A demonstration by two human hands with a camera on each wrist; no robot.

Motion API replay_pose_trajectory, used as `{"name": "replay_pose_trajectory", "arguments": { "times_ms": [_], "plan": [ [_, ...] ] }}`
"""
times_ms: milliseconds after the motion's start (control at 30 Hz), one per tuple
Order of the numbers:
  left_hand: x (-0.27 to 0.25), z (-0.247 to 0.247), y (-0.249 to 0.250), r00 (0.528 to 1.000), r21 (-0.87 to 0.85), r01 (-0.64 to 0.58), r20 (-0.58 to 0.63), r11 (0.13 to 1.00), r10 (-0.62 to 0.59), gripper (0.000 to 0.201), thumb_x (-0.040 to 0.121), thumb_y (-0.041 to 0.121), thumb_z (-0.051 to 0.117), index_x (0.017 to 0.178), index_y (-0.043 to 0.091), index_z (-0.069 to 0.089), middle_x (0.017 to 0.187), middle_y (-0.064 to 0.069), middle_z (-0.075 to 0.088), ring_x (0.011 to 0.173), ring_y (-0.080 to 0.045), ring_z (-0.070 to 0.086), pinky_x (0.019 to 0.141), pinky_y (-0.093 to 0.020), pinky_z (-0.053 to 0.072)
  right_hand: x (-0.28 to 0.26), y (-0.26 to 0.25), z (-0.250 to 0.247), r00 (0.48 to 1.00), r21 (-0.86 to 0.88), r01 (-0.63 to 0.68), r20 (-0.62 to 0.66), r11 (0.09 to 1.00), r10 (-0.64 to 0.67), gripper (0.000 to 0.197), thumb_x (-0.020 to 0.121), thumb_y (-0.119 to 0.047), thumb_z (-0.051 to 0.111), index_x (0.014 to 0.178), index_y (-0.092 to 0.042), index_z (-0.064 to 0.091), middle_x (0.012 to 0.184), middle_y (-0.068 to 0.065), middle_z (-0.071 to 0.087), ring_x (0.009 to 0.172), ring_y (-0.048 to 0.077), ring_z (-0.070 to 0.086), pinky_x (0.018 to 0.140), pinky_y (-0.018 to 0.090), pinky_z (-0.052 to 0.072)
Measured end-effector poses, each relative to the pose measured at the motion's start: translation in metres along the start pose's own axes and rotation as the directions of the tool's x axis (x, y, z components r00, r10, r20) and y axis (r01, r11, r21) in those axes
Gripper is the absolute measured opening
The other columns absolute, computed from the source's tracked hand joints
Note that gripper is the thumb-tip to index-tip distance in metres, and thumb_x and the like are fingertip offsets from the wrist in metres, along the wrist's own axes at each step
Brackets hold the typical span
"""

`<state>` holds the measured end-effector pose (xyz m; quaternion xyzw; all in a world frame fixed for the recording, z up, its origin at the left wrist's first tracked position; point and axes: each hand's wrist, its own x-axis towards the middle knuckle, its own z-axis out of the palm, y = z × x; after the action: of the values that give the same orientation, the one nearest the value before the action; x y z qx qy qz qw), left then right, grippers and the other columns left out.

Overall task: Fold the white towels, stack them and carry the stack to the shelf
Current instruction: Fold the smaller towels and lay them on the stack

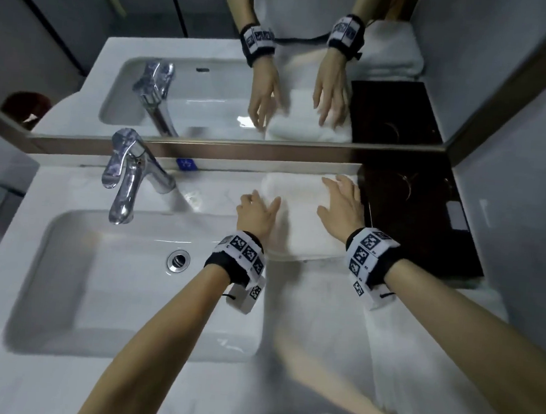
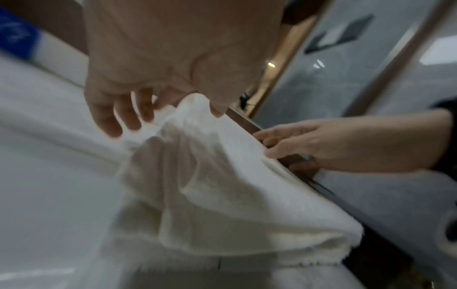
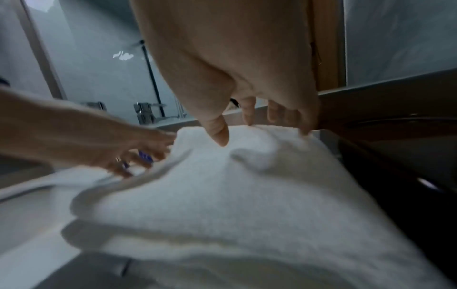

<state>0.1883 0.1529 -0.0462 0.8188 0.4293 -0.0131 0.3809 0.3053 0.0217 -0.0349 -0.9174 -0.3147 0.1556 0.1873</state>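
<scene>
Looks like we're mid-fold on one towel (image 1: pixel 300 208); it sits on the counter (image 1: pixel 72 189) to the right of the sink (image 1: pixel 65 289), pushed up near the mirror (image 1: pixel 210 73) ledge, with its right edge just beside a dark tray (image 1: pixel 425 224). The left hand (image 1: pixel 255 212) has the towel's left corner pinched between thumb and fingers (the left wrist view shows the cloth bunched up and lifted there); the other fingers are spread loosely. The right hand (image 1: pixel 341 205) lies on the far right part with fingers mostly straight, tips pressing down; I wouldn't call that a grasp, more of an anchor.

A second white towel (image 1: pixel 400 361) lies flat nearer the person, under the right forearm; it looks not yet stacked, so my guess is the task is nowhere near the carry stage, and no shelf is in view anyway.

Next move, I'd say: bring the pinched corner across toward the right hand and match the edges, then smooth it flat; the right hand needs to hold its side down so the layers don't slide.

Room is tight; mirror ledge right behind, tray on the right, faucet (image 1: pixel 128 177) and basin on the left. The free space is toward the person, so folding inward looks safest; a loose corner could flop into the sink.
</scene>
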Motion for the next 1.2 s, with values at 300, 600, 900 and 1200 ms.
{"name": "replay_pose_trajectory", "arguments": {
  "times_ms": [300,600,900,1200],
  "plan": [
    [0.022,0.025,0.014,0.924,0.471,-0.382,0.195,0.795,0.329,0.058,0.101,0.042,0.018,0.151,0.024,-0.004,0.159,-0.001,-0.016,0.146,-0.022,-0.018,0.119,-0.051,-0.003,-0.003,-0.002,0.024,0.989,-0.134,-0.034,0.139,0.99,0.053,0.068,0.099,-0.037,0.035,0.15,-0.026,-0.008,0.159,-0.001,-0.017,0.146,0.026,-0.016,0.117,0.057,0.0],
    [0.039,0.034,-0.005,0.962,0.399,-0.252,0.201,0.882,0.184,0.059,0.097,0.053,0.015,0.148,0.037,-0.012,0.157,0.013,-0.02,0.144,-0.036,-0.019,0.116,-0.059,0.0,0.001,0.001,0.033,0.964,-0.161,-0.053,0.248,0.986,0.093,0.061,0.1,-0.043,0.023,0.149,-0.032,-0.012,0.156,-0.007,-0.026,0.144,0.02,-0.024,0.113,0.063,-0.006],
    [-0.023,0.039,-0.041,0.98,0.091,-0.196,0.012,0.976,0.196,0.062,0.1,0.04,0.025,0.151,0.025,-0.005,0.158,0.003,-0.021,0.146,-0.029,-0.014,0.118,-0.055,0.006,-0.039,0.014,0.011,0.946,0.266,-0.317,0.16,0.91,0.282,0.073,0.092,-0.022,0.053,0.15,-0.011,0.009,0.157,0.014,0.011,0.144,0.034,0.015,0.117,0.043,0.019],
    [-0.068,0.014,-0.063,0.892,-0.619,0.451,0.292,0.643,-0.344,0.073,0.094,0.056,0.037,0.135,-0.005,0.04,0.131,-0.016,0.053,0.124,-0.032,0.05,0.107,-0.041,0.039,-0.073,0.029,0.003,0.844,0.472,-0.529,0.376,0.706,0.381,0.066,0.094,-0.047,0.043,0.136,0.005,0.04,0.138,0.022,0.048,0.127,0.037,0.046,0.108,0.042,0.037]
  ]
}}
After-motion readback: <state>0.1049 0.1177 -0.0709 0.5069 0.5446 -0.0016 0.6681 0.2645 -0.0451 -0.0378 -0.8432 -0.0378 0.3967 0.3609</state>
